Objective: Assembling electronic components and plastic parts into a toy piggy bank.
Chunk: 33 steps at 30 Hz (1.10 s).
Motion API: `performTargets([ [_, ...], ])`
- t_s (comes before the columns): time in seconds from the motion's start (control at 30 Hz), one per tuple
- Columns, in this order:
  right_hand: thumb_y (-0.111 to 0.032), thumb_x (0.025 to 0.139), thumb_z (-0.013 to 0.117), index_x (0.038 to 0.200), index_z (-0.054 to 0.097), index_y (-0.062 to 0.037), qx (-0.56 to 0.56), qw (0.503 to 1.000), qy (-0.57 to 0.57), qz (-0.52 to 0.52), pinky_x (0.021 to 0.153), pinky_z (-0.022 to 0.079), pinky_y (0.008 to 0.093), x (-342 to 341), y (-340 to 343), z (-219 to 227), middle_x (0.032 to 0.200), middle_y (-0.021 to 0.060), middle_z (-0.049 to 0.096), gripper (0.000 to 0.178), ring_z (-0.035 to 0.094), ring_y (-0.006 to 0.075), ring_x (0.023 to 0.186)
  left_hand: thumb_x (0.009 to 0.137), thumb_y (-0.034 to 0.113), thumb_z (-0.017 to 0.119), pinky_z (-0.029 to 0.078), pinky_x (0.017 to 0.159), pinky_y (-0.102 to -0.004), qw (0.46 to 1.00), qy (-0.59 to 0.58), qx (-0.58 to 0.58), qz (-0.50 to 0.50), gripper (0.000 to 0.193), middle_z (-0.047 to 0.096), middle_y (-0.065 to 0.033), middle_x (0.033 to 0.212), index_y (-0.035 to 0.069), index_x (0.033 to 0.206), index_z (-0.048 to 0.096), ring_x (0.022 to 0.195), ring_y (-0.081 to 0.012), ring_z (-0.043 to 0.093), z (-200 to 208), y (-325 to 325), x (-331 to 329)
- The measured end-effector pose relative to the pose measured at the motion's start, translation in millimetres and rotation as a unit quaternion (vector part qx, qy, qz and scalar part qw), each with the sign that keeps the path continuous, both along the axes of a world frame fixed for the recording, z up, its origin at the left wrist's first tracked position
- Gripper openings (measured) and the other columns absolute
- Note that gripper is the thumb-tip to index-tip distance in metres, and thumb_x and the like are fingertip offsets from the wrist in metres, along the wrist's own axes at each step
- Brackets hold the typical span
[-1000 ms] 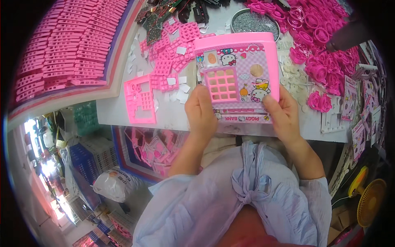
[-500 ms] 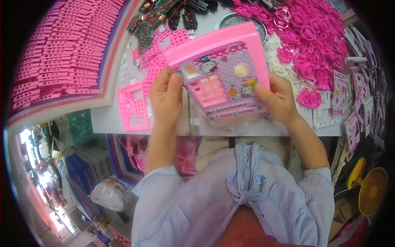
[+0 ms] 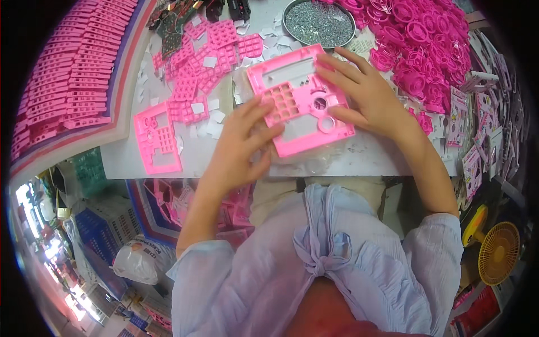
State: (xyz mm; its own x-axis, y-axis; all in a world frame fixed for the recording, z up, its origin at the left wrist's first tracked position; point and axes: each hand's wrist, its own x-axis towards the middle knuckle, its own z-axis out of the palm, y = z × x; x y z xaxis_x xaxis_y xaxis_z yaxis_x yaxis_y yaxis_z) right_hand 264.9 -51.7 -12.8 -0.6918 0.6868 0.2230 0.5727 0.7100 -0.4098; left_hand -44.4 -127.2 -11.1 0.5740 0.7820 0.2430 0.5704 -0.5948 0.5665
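Turned over since half a second ago, the pink piggy-bank panel (image 3: 304,100) now shows its bare inner side instead of its printed face, and both hands have shifted their hold. Beyond the pale blue shirt (image 3: 224,275), the left hand (image 3: 238,143) is loosely spread, its fingertips on the panel's left side by the keypad grid, not wrapped around it. On the opposite side, the right hand (image 3: 373,104) has its fingers fanned across the edge, thumb near the round openings; neither closes fully.

The step in hand looks like settling the panel on its face. Working from this side would call for one hand steadying the frame.

It sits slightly askew over the near part of the white counter (image 3: 365,160), with long cutouts at both ends, a grid of vacant square cells and a round socket. Whether it rests fully is hard to tell.

Left of it lies a similar pink frame (image 3: 148,158); farther back are pink button pads (image 3: 222,33), magenta rings (image 3: 421,62) and a round dish (image 3: 284,25) of screws (image 3: 320,23).
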Motion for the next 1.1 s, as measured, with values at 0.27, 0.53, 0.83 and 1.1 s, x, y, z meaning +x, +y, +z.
performTargets([
  [0.27,-0.028,0.088,0.066,0.133,0.060,-0.0082,0.036,0.998,-0.040,-0.027,0.109,0.042,0.0430,-14.7,-10.8,-9.0,0.147,0.0125,0.048,0.049,0.044,0.0386,0.133,0.078,0.018,0.072,0.035,0.110,-0.0515,0.999,0.040,0.026,0.010,0.045,0.057,-0.0125,0.138,0.009,0.122,0.066,0.132,-0.0352,0.049,23.2,13.2,35.8],
  [0.53,-0.014,0.084,0.072,0.103,0.067,-0.0035,-0.151,0.959,0.008,-0.241,0.068,0.052,0.0378,47.8,-25.2,45.1,0.086,0.0112,0.069,0.022,0.067,0.0263,0.074,0.080,0.029,0.074,0.036,0.109,-0.0492,0.992,0.119,-0.005,-0.032,0.051,0.054,-0.0125,0.142,0.005,0.124,0.063,0.134,-0.0338,0.047,15.3,9.1,47.7],
  [0.83,-0.018,0.081,0.071,0.091,0.057,-0.0059,-0.076,0.961,-0.141,-0.227,0.062,0.051,0.0471,42.4,-66.6,7.7,0.079,0.0133,0.063,0.021,0.065,0.0360,0.071,0.074,0.019,0.078,0.037,0.106,-0.0536,0.999,0.042,0.009,-0.023,0.047,0.057,-0.0126,0.133,0.008,0.118,0.065,0.129,-0.0362,0.049,14.7,9.6,50.1],
  [1.1,-0.004,0.082,0.070,0.094,0.067,-0.0043,-0.196,0.955,0.028,-0.220,0.062,0.052,0.0360,31.1,-53.7,37.2,0.079,0.0117,0.067,0.013,0.065,0.0287,0.068,0.086,0.004,0.069,0.049,0.062,-0.0263,0.967,-0.149,-0.194,0.067,0.019,0.070,-0.0073,0.090,0.001,0.105,0.068,0.073,-0.0139,0.063,28.2,-33.4,64.7],
])
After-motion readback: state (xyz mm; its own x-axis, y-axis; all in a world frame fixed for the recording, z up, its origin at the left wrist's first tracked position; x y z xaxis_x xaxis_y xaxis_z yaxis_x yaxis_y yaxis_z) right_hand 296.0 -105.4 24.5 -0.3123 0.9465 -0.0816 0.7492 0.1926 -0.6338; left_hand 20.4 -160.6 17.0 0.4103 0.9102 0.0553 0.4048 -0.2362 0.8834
